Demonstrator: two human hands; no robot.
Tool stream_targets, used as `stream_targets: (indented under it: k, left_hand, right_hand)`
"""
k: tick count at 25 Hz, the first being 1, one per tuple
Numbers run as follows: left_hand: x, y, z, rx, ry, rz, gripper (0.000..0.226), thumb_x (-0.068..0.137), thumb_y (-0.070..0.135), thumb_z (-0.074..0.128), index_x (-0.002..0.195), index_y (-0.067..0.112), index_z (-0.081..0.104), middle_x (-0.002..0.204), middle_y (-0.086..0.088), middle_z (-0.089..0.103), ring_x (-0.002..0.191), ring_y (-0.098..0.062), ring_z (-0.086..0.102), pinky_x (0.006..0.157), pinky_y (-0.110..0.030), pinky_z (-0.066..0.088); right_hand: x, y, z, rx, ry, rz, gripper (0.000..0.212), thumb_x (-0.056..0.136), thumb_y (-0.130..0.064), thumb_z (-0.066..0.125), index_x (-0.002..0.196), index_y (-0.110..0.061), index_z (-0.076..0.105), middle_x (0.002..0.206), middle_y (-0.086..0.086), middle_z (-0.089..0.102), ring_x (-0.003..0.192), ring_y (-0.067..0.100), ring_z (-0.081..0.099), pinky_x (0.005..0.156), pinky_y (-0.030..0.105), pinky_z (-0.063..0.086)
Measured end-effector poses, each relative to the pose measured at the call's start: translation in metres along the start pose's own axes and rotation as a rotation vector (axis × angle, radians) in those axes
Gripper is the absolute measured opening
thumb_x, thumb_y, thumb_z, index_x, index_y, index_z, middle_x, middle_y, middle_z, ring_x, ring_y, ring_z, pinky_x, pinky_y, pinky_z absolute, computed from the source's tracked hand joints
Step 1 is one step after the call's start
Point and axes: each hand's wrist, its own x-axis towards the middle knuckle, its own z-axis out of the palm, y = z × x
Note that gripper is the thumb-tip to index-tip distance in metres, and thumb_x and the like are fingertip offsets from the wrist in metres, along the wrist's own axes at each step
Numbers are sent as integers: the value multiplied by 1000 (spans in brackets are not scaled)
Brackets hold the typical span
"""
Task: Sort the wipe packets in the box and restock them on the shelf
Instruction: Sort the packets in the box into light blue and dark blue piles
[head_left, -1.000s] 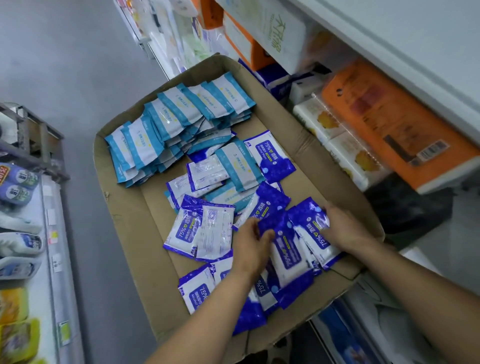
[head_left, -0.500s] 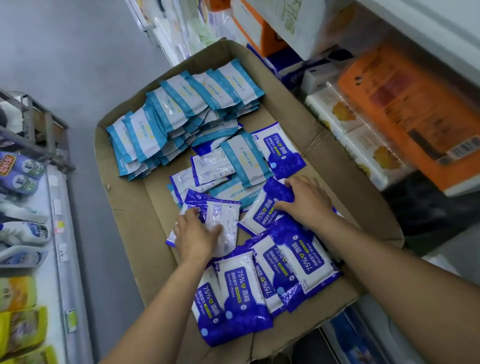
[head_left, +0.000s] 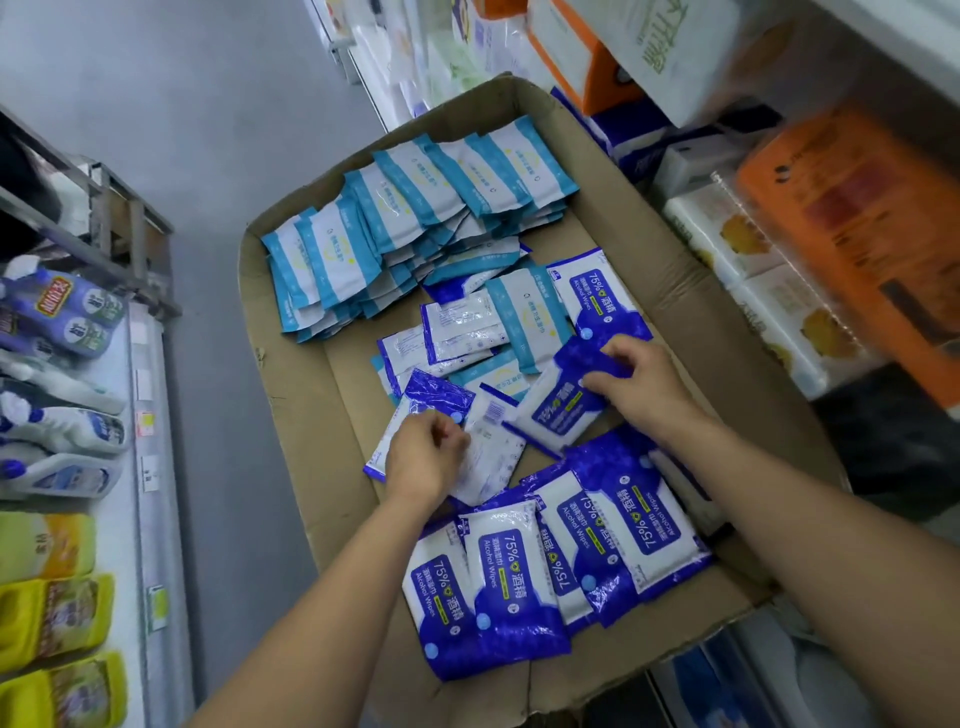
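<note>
A shallow cardboard box (head_left: 291, 426) holds wipe packets. Light blue and white packets (head_left: 415, 218) lie in a fanned row at its far end. Dark blue "75% Alcohol Wipes" packets (head_left: 550, 566) are lined up at the near end. Mixed packets lie loose in the middle. My left hand (head_left: 423, 457) pinches a face-down white packet (head_left: 491, 452) beside another dark blue packet (head_left: 434, 392). My right hand (head_left: 641, 387) grips the top edge of a dark blue packet (head_left: 556, 410) in the box's middle right.
Shelves on the right carry an orange tissue pack (head_left: 857, 223), white tissue packs (head_left: 763, 291) and boxes. A low shelf on the left holds detergent bottles (head_left: 57, 322) and yellow pouches (head_left: 52, 618). Grey floor runs between the two.
Both hands moved from the near-end dark blue stack to the loose packets in the middle. The near-end packets now lie in a neat overlapping row. The camera dipped closer to the box.
</note>
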Motion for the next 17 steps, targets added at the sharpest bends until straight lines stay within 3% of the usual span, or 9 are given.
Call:
stream_targets:
  k: [4,6,8,10,12,14,17]
  left_hand:
    - [-3,10,-1,-17,26,27,12,90,21,65,95,18,55,105,-4,64,96,-22,60,87,-41,50]
    - [-4,11,9,79,-59,-13,40,85,26,72,116,15,49,119,-5,60,106,-25,58,91,-39,48]
    - [-3,10,21,248,-91,-29,63,78,29,78,129,14,43,128,-5,57,115,-28,56,91,-37,44]
    - [1,14,28,341,-85,-47,55,76,24,76,123,15,48,121,-7,61,111,-29,58,90,-38,47]
    - [2,28,27,338,-131,-46,29,77,18,70,103,17,56,103,-5,64,99,-26,61,87,-38,51]
    - [-2,39,23,266,-123,63,15,78,20,67,91,19,58,94,2,64,90,-22,60,81,-36,52]
    - [-31,47,17,73,2,446,13,74,23,60,84,30,61,88,7,65,88,-22,58,76,-39,48]
  right_hand:
    - [-5,-23,-26,204,44,-37,27,83,1,70,74,-19,53,84,4,67,72,10,65,59,19,52]
    - [-7,-28,-47,176,6,-48,25,85,0,68,77,-19,54,90,6,67,74,15,65,60,25,52]
    - [-7,-26,-66,-20,-164,-1,20,84,1,67,83,-16,57,91,7,65,75,18,63,65,29,52]
    - [-13,-14,-75,-414,-397,86,16,84,-1,68,85,-15,60,84,2,63,73,14,60,65,27,49]
    - [-23,4,-73,-611,-473,148,17,85,-5,66,80,-20,60,84,0,64,79,14,62,69,28,49]
    - [-32,19,-69,-629,-346,135,17,84,-8,66,89,-23,62,101,1,65,95,18,61,80,30,49]
    - [-41,25,-64,-653,-193,20,35,86,-13,66,120,-19,58,126,0,54,119,20,46,99,36,41]
